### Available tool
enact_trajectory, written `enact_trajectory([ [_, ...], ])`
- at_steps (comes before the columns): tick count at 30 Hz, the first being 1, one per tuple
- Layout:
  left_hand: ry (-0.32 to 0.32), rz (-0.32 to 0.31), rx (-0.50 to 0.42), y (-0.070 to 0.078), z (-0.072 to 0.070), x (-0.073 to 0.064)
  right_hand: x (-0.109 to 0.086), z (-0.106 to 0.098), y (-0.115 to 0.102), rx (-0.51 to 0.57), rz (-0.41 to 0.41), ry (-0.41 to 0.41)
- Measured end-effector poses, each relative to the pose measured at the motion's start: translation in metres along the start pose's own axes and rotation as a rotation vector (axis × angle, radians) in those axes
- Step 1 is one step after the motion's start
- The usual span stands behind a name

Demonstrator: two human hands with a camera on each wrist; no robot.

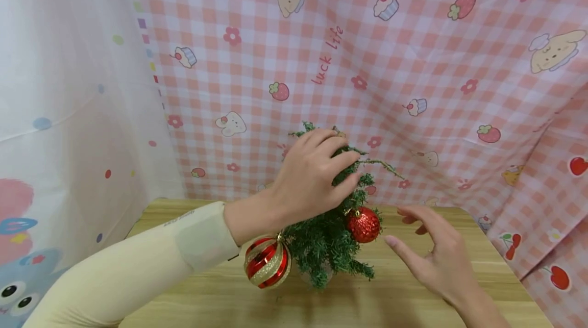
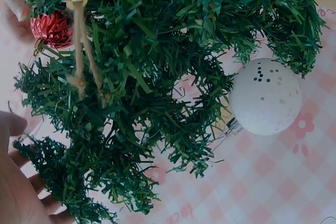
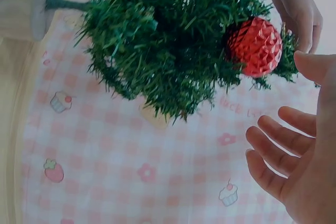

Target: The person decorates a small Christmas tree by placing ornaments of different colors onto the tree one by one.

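We see a small artificial tree (image 1: 326,244) with dense, dark green needles, standing over the middle of the wooden table (image 1: 395,300); a thin twig juts out to the right near its top. On its right side hangs a red ball (image 1: 364,225), shiny and faceted. At its near left is a striped ball (image 1: 267,262) in glossy red and glittery gold, just below the left forearm. In the left wrist view we also find a white ball (image 2: 266,97) with dark and silvery dots, against the branches. The right wrist view shows us the tree's pale base (image 3: 18,9).

The left hand (image 1: 314,172) lies over the treetop, its fingers bent around the upper branches; we cannot tell whether they grip. The right hand (image 1: 436,254) is to the right of the tree, empty, fingers loosely bent and apart, with the thumb tip just beside the red ball.
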State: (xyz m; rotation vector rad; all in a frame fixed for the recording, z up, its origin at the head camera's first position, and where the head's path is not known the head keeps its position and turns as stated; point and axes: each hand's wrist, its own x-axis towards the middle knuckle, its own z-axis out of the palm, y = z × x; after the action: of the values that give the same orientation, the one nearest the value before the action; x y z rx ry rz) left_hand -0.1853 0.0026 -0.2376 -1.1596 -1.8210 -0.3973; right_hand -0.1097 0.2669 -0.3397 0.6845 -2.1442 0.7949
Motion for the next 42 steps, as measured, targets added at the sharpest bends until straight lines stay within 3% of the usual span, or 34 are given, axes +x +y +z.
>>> enact_trajectory([
  [15, -0.022, 0.046, -0.098, -0.009, -0.008, -0.002, -0.014, -0.018, 0.032, -0.079, -0.018, 0.084],
  [22, -0.006, 0.072, -0.14, -0.013, -0.009, -0.003, -0.02, -0.027, 0.045, -0.083, 0.011, 0.034],
  [29, -0.01, 0.076, -0.217, -0.017, -0.009, -0.003, -0.032, -0.033, 0.066, -0.161, 0.036, 0.025],
  [35, -0.04, 0.098, -0.285, -0.022, -0.011, -0.003, -0.051, -0.042, 0.083, -0.252, 0.113, -0.051],
  [42, -0.096, 0.129, -0.363, -0.029, -0.012, -0.002, -0.077, -0.052, 0.1, -0.355, 0.25, -0.215],
])
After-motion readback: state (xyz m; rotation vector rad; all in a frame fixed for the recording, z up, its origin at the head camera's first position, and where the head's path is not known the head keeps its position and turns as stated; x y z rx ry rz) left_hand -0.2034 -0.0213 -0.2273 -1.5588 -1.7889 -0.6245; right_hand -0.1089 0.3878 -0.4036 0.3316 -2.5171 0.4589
